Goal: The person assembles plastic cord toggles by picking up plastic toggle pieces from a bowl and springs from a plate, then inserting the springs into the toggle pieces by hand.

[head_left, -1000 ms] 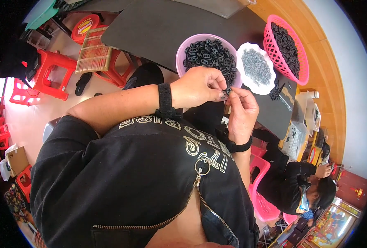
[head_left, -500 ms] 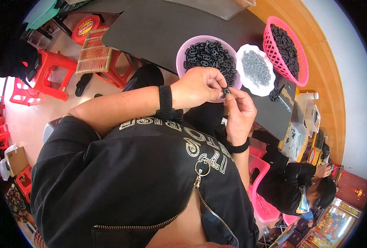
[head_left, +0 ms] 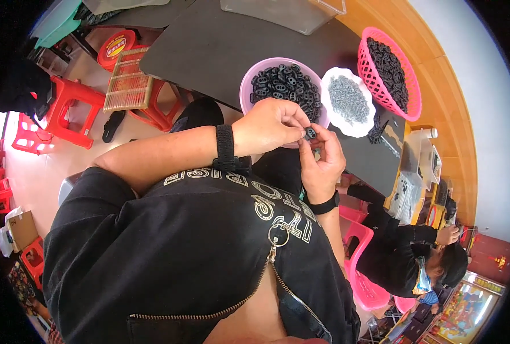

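Part (head_left: pixel 310 133) sits pinched between left hand (head_left: pixel 273 125) and right hand (head_left: pixel 322 162), beside the bowl (head_left: pixel 244 90). Fingertip work on it seems the step; the next move calls for steady alignment, both hands clamped.

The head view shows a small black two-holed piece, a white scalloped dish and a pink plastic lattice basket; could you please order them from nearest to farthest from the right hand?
From the right hand:
1. Small black two-holed piece, touching the hand at upper left.
2. White scalloped dish, above and right.
3. Pink plastic lattice basket, up and right, past the dish.
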Demonstrator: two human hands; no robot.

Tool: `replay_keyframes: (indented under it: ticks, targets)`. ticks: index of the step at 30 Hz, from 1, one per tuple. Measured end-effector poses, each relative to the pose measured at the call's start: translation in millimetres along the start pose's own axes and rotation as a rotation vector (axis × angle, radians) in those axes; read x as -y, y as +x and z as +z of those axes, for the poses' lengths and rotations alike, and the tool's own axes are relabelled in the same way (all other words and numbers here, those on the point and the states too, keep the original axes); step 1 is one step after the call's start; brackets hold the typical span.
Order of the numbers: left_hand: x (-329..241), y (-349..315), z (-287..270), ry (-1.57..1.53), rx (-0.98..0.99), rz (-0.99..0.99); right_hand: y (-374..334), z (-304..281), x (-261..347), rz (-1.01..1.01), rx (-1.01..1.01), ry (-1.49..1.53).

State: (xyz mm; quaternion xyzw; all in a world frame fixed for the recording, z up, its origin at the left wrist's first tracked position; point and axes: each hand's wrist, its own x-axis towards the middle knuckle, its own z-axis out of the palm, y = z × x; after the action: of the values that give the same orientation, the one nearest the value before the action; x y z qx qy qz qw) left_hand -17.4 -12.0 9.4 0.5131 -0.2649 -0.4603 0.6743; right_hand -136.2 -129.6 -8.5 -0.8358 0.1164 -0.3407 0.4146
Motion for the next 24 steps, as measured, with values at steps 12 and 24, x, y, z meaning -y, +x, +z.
replay_keyframes:
  ticks: [12, 24]
  targets:
    - [-4.1, 2.6, 4.1, -0.045, -0.037, -0.093, 5.4, -2.5, 11.2, -0.081, 0.011, -0.109]
    - [-7.0, 4.3, 5.1, 0.003, -0.028, -0.091, 10.7, -6.6, 5.3, -0.267, -0.010, -0.186]
